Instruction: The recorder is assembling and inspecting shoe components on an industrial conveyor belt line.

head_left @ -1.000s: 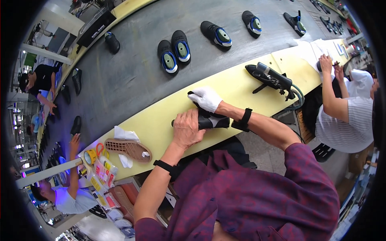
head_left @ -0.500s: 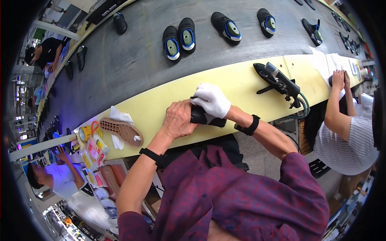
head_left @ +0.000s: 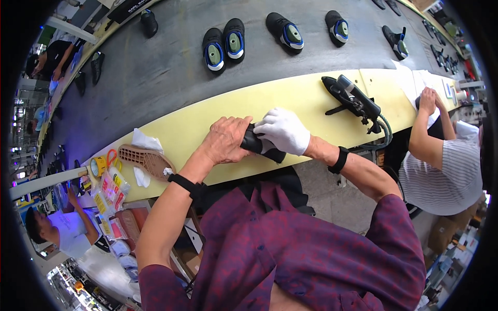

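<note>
Both my hands are over the pale yellow tabletop, on a black shoe upper (head_left: 251, 141) that is largely covered by them. My bare left hand (head_left: 227, 140) is wrapped round its left end. My right hand (head_left: 285, 131), in a white knitted glove, pinches the upper side of the same piece. The piece's lower right end sticks out below the glove, with a greyish patch and a rough edge. Its underside is hidden.
Black shoes with green inserts (head_left: 235, 45) stand on the grey belt beyond. A black hand tool with hoses (head_left: 353, 98) lies right. Left are a brown sole (head_left: 148, 160), white paper scraps (head_left: 147, 140), yellow tape (head_left: 97, 166) and plastic packets (head_left: 111, 187). A co-worker (head_left: 441, 160) sits right.
My gloved right hand has shifted right along the shoe upper, its fingers now lower on it. My left hand keeps its hold. The whole view has shifted slightly.
</note>
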`<control>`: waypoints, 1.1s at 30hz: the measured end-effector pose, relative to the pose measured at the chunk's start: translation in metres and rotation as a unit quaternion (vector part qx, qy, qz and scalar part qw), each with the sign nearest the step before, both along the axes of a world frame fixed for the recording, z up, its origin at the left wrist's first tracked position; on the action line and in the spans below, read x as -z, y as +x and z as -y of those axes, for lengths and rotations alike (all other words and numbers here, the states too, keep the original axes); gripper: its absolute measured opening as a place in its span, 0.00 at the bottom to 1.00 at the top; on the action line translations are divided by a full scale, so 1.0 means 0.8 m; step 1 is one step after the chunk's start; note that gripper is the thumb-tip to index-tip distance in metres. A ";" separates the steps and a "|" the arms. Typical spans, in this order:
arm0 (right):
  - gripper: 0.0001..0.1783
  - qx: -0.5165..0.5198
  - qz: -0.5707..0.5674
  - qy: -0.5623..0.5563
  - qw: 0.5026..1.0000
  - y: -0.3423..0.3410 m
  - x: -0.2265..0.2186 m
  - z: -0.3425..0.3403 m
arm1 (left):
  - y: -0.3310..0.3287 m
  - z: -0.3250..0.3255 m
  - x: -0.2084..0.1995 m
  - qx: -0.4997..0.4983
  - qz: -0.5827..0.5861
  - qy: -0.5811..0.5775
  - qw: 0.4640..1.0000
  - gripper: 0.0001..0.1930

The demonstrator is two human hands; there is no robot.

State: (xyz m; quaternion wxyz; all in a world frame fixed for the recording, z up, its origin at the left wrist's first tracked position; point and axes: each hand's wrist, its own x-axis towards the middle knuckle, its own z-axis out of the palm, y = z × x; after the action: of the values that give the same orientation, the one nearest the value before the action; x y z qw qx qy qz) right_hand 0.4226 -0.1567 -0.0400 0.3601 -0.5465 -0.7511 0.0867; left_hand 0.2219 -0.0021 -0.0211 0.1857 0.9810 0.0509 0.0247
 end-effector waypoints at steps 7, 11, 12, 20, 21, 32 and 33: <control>0.15 0.043 0.024 -0.002 0.999 -0.015 -0.003 0.011 | 0.003 -0.002 -0.001 0.005 0.000 -0.006 1.000 0.48; 0.17 0.057 0.033 -0.003 0.998 -0.017 0.003 0.017 | 0.006 -0.008 -0.016 0.011 -0.048 -0.054 0.997 0.47; 0.18 0.061 0.029 -0.009 0.998 -0.021 0.002 0.020 | 0.001 -0.008 -0.016 0.008 -0.052 -0.086 0.995 0.46; 0.19 0.122 -0.008 0.020 0.992 -0.040 0.018 0.025 | 0.024 -0.016 -0.024 -0.120 -0.250 -0.119 0.953 0.37; 0.19 0.151 -0.028 0.036 0.987 -0.047 0.023 0.024 | 0.023 -0.015 -0.023 -0.124 -0.239 -0.110 0.957 0.35; 0.19 0.173 -0.084 0.042 0.981 -0.052 0.028 0.024 | 0.026 -0.012 -0.015 -0.158 -0.214 -0.120 0.956 0.29; 0.19 0.155 -0.076 0.042 0.984 -0.048 0.026 0.026 | 0.030 -0.013 -0.017 -0.158 -0.226 -0.120 0.954 0.28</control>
State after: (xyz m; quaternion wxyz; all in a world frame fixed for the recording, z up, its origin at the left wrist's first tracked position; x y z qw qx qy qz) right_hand 0.3842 -0.1776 -0.0608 0.4480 -0.6328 -0.6304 0.0393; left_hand 0.2459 0.0080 -0.0072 0.2793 0.9109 0.2488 -0.1744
